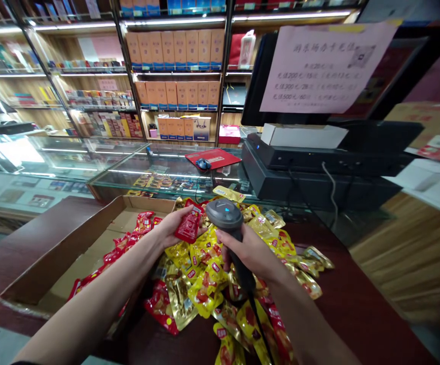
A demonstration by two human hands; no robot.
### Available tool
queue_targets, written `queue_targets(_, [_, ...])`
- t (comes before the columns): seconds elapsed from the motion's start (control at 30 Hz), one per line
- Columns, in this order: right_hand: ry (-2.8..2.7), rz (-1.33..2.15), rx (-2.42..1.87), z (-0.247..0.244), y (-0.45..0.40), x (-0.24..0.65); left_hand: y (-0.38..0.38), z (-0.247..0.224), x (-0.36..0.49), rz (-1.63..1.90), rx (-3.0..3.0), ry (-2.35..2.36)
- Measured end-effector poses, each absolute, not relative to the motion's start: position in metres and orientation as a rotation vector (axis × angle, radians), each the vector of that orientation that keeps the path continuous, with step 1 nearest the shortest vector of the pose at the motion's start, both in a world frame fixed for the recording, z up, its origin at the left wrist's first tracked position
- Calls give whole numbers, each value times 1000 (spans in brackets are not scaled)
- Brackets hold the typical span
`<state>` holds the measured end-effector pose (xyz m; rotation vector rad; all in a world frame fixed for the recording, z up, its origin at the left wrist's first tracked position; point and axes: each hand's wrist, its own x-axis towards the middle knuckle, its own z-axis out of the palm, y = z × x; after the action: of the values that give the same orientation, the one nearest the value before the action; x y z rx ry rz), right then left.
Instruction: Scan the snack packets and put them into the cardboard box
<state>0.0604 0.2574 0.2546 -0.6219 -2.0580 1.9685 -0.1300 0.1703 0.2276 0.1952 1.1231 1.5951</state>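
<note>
A small red snack packet [189, 224] is pinched in my left hand [172, 226], its printed back facing me. My right hand [248, 248] is wrapped around the handle of a dark grey barcode scanner [224, 213], whose top shows a blue light. The scanner's head is close to the packet, just to its right. Under both hands spreads a heap of yellow and gold snack packets [208, 284], with a few red ones among them. At the left, an open cardboard box [56, 253] holds a row of red packets [121, 248], partly hidden by my left forearm.
Behind the heap is a glass display counter [155, 162] with a red mat [220, 158] and a mouse [203, 163]. A monitor with a paper notice [319, 66] stands on black equipment [319, 172] at the right. The scanner's cable [260, 329] runs toward me. Stocked shelves line the back wall.
</note>
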Motion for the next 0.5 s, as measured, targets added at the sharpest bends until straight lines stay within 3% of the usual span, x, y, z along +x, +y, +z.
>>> queue_targets(0.27, [-2006,2044,-627,251,254,58,175,209,-129,1618,457,1440])
queue_targets(0.5, [-2016,2046,-626,249,255,55,171,203,-131,1374,601,1456])
